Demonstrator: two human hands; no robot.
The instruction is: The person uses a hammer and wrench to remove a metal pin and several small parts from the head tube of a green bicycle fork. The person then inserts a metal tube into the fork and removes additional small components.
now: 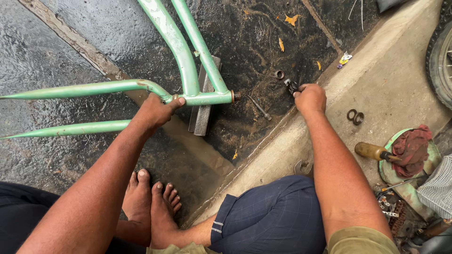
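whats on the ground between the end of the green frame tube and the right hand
In the head view, a thin dark metal rod lies on the wet ground between the green frame tube end and the right hand.

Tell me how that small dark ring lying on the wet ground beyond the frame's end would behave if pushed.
The ring lies flat, so it would probably slide rather than roll. It looks like rigid metal, likely heavy for its size. The wet ground may leave it slippery.

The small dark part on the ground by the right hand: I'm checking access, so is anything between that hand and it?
Nothing visible. The right hand is already on the small dark metal part, fingers closed over its near end. A metal ring lies just beyond and a bolt to the side, both apart from it.
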